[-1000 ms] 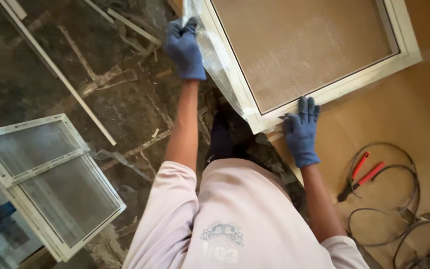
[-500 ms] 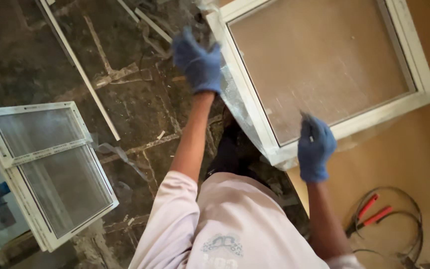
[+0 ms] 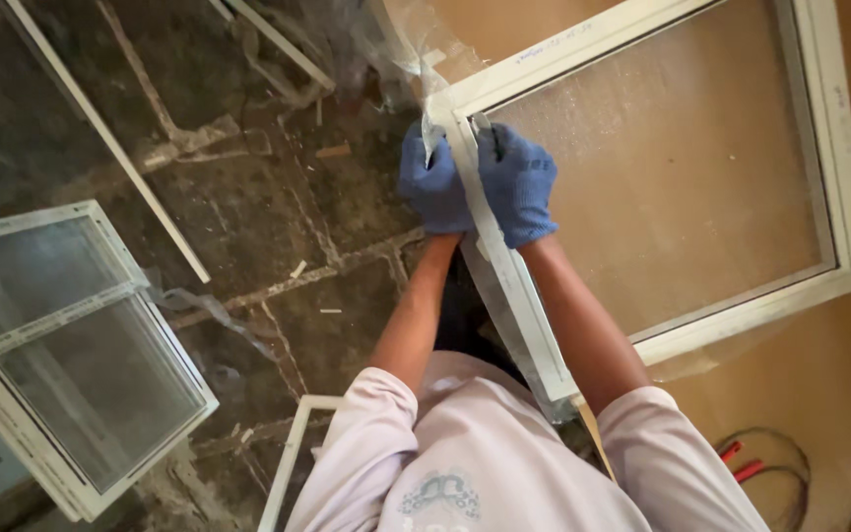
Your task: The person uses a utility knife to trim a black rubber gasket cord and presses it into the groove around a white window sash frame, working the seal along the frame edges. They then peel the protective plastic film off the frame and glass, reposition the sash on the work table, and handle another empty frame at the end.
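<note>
A white-framed window panel (image 3: pixel 844 197) with frosted glass lies over a brown board in front of me. Both my hands wear blue gloves. My left hand (image 3: pixel 432 182) grips the outer side of the frame's left rail near its far corner, where clear plastic film (image 3: pixel 416 49) hangs loose. My right hand (image 3: pixel 518 182) closes on the same rail from the glass side, right beside the left hand. The rail (image 3: pixel 514 296) runs between my forearms down to my chest.
A second white two-pane window (image 3: pixel 61 345) lies on the dark stone floor at left. Thin white strips (image 3: pixel 100 128) lie on the floor further out. Another white strip (image 3: pixel 288 463) is near my left elbow. Red-handled pliers (image 3: pixel 741 461) and dark cable (image 3: pixel 800 473) lie at lower right.
My hands were apart, the left at the far corner and the right on the near rail. Both have come together on the left rail near the far corner.
</note>
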Tool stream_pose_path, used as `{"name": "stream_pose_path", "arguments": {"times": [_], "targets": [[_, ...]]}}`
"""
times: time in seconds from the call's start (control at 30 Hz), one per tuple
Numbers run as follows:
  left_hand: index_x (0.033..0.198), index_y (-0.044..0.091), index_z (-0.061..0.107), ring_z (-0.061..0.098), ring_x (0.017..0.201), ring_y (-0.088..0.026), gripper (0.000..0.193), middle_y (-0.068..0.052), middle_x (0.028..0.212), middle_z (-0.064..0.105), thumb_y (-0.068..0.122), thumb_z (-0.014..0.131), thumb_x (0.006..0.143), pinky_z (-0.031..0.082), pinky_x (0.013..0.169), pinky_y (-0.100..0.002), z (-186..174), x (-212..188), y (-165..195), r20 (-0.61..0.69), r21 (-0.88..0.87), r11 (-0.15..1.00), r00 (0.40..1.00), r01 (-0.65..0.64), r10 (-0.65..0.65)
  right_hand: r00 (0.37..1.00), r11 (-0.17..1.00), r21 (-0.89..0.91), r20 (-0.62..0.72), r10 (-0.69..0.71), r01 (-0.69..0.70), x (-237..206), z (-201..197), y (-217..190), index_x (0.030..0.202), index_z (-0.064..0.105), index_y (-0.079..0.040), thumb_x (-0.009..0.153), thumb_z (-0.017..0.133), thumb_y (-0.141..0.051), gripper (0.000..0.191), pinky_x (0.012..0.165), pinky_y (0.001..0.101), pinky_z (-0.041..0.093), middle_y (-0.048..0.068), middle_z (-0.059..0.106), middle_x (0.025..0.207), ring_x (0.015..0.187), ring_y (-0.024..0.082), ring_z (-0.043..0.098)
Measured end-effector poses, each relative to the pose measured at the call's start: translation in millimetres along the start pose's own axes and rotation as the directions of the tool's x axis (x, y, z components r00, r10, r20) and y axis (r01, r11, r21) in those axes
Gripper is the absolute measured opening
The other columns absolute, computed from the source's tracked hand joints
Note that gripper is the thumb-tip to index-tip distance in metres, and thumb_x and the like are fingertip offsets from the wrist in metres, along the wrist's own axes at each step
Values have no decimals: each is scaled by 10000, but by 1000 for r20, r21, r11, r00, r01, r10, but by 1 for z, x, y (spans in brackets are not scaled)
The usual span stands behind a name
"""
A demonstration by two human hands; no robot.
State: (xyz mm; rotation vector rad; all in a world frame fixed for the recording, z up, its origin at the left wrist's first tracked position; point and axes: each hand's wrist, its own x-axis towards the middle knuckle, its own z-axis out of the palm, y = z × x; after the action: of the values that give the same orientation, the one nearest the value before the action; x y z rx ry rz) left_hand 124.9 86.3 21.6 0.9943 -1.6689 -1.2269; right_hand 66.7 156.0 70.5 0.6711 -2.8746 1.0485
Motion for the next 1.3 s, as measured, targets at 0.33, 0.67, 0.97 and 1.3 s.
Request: {"name": "stream_pose_path", "arguments": {"times": [0.33,0.67,0.97,1.3], "targets": [[1129,-4,692,699,861,-247,255,-161,968,723,-9,600,891,566,813,-350,6,-4,-20,37,-63,986,988,155,-153,992,986,-140,97,-80,93,-4,25,17,830,660,-117,1009,664,-249,223,552,483,486,160,664,711,617,383,650],[898,-7,660,628,703,-383,115,-206,781,660,66,592,955,494,667,-433,13,1,-11,-207,199,975,977,96,-54,989,988,50,-14,-147,147,-15,-7,15,1012,741,-117,991,693,-198,95,605,424,541,160,709,785,654,345,694],[1165,-24,697,682,855,-180,246,-95,1018,725,90,629,958,551,743,-341,-90,-8,31,-178,-97,970,955,224,-238,879,926,-226,-311,-362,302,-34,-168,163,1038,721,-9,1021,740,-10,26,1101,500,471,234,689,1269,1237,405,633],[1105,-32,726,685,961,-255,317,-151,1070,747,228,712,923,542,859,-390,-259,-49,-17,-488,-55,844,723,534,-490,994,980,-194,-93,-55,36,-70,-300,290,1064,770,-36,945,690,-183,205,1004,505,453,227,695,1263,1166,417,591]]}}
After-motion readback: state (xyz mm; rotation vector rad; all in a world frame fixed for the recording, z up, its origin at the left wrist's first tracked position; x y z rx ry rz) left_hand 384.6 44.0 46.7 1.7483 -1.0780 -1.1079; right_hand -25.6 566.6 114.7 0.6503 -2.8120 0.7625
